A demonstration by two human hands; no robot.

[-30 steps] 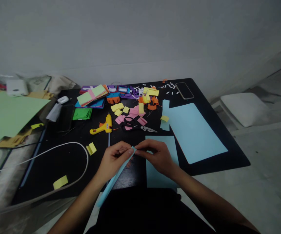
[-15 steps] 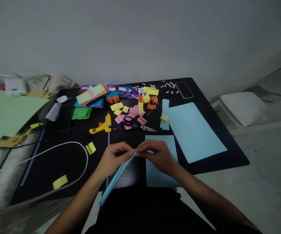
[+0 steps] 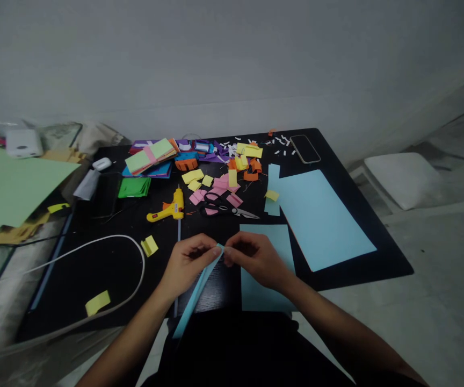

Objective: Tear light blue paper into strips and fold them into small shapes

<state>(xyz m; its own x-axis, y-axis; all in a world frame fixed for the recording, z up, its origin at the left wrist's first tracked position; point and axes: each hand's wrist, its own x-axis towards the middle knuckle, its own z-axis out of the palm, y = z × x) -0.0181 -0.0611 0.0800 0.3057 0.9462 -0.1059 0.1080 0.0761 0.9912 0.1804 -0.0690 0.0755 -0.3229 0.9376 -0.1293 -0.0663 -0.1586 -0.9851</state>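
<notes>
A long, narrow folded strip of light blue paper [image 3: 198,293] slants from my fingers down toward my lap. My left hand [image 3: 189,263] pinches its upper end between thumb and fingers. Right beside it, my right hand [image 3: 258,260] is closed with thumb and fingertips at the strip's tip. Under my right wrist lies a light blue sheet [image 3: 262,295] at the table's front edge. Black-handled scissors [image 3: 232,210] rest just beyond my hands, and a yellow glue gun [image 3: 169,208] lies to their left.
On the black table [image 3: 123,290], a large blue sheet [image 3: 326,220] lies right, below a phone [image 3: 305,149]. Paper scraps [image 3: 226,183] and stacked coloured paper [image 3: 151,157] fill the back. A white cable [image 3: 143,263] loops at left. A white stool [image 3: 403,180] stands right.
My right fingers have curled in more at the strip's tip. The strip's lower end has swung a little to the right.
</notes>
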